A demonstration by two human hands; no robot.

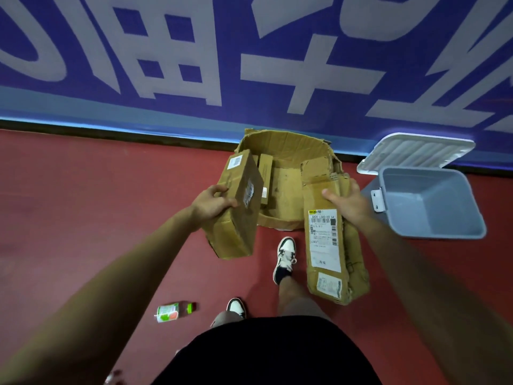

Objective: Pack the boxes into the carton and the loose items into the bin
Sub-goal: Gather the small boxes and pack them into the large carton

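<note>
An open, torn brown carton stands on the red floor against the wall. One narrow box lies inside it at the left. My left hand grips a brown cardboard box held above the carton's left edge. My right hand holds a long, crumpled brown box with a white shipping label, over the carton's right front corner. A grey plastic bin stands to the right, and I see nothing in it. A green-labelled bottle lies on the floor at the lower left.
The bin's white lid leans against the blue wall behind it. My two feet in black-and-white shoes stand just in front of the carton. Red floor stretches to the left.
</note>
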